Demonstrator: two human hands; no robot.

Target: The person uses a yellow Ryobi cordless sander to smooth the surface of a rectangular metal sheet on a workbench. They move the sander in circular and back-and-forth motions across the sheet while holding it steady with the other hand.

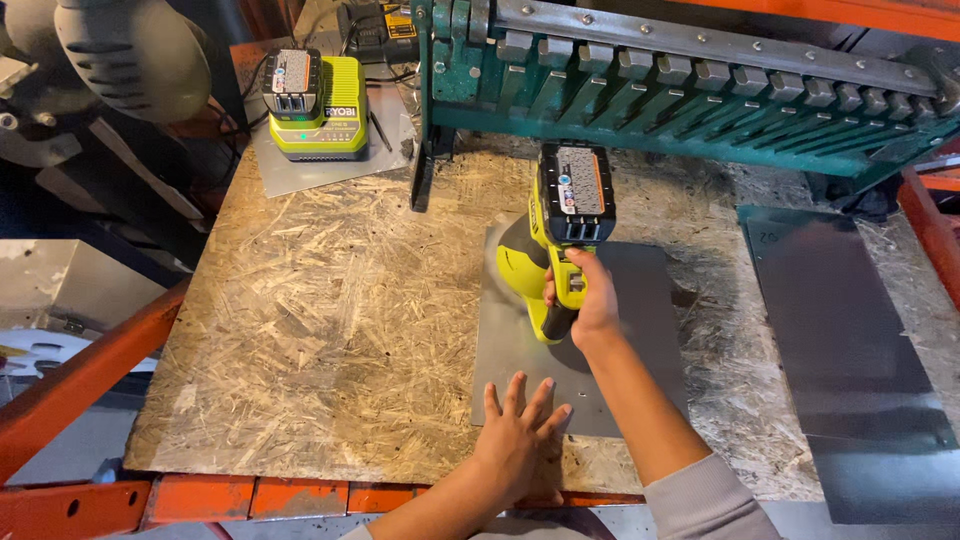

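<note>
A: From the head camera, what are the hands doing?

B: The right hand [590, 295] is clenched around the grip of a yellow cordless power tool [555, 245], whose nose is down on a grey metal sheet [640, 300]. The left hand [518, 430] lies flat, fingers spread, pressing the sheet's near edge and grasping nothing.

A: Where does that sheet sit?

B: On a chipboard bench top [330, 310], right of the middle. Its near edge is close to the front edge of the board, where an orange frame rail [300, 495] runs.

A: How much free room is around it?

B: To the left, a wide stretch of bare board reaches the bench's left edge. Behind it, a green metal bending machine [680, 90] spans the back, its foot just beyond the sheet's far-left corner. To the right, a second, darker metal sheet [850, 350] lies apart from the first, with a strip of board between them.

A: Anything in the back-left corner?

B: A battery charger [318, 105] with a battery docked in it, well apart from the hands.
</note>
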